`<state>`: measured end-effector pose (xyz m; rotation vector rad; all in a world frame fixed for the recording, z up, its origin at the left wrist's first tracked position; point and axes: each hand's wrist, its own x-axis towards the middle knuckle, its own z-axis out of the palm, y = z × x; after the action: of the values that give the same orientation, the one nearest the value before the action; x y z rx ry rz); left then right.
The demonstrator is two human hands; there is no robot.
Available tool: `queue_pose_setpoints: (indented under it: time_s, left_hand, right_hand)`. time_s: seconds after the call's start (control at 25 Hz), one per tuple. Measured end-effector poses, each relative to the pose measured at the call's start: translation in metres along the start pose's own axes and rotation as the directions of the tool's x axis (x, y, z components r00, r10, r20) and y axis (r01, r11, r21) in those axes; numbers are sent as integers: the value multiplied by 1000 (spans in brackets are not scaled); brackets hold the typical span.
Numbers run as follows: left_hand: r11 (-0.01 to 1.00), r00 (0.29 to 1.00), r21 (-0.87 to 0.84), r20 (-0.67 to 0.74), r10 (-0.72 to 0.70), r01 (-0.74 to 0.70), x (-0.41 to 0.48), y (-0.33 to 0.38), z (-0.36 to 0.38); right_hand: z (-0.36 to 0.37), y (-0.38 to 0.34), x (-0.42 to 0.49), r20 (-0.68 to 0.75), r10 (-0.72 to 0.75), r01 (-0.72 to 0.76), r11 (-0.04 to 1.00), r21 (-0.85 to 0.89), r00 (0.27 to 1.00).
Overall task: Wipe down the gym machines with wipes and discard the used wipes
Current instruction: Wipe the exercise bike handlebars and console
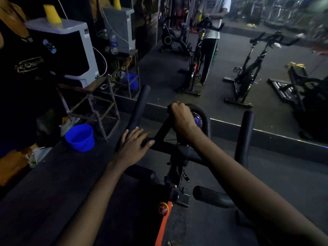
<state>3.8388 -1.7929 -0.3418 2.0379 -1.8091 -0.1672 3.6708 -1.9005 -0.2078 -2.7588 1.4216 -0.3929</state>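
Right hand (181,119) curls tight round the front loop of the handlebar (140,103); I cannot tell whether a wipe sits under it. Left hand (134,144) lies flat, fingers straight, steadying the left bar. I'd press firmly and sweep the whole loop.

- The black padded handlebar (165,148) sits at the centre.
- The left hand (133,144) lies on its 9 o'clock side; the right hand (181,118) wraps its 12 o'clock loop.
- The red round knob (162,208) sits below it at 6 o'clock.
- The blue plastic bucket (79,137) stands on the floor at 9 o'clock, before the metal-frame stand (96,114).
- The grey box-shaped cooler (74,50) rests on that stand at 10 o'clock.
- A black spin bike (248,73) stands well apart at 1 o'clock.
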Motion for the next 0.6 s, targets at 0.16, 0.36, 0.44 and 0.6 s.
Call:
queue_pose_setpoints:
  time_s: [0.16,0.36,0.44,0.6]
  left_hand:
    - [1000,999,21,-47,-2,3,-2,3,0]
    - [998,994,31,-90,-56,59,-6,3,-1]
    - [999,999,11,-30,-36,36,-8,-4,-3]
    - [1000,999,-12,-48,11,-12,-12,-15,-6]
  right_hand:
    - [20,-26,-34,153,-133,137,990,-14,979]
    - [33,-12,-26,51,-67,64,996,64,996]
    - [44,-18,-39,67,-98,90,990,104,993]
    - [58,-17,-70,22,-111,99,947,306,994]
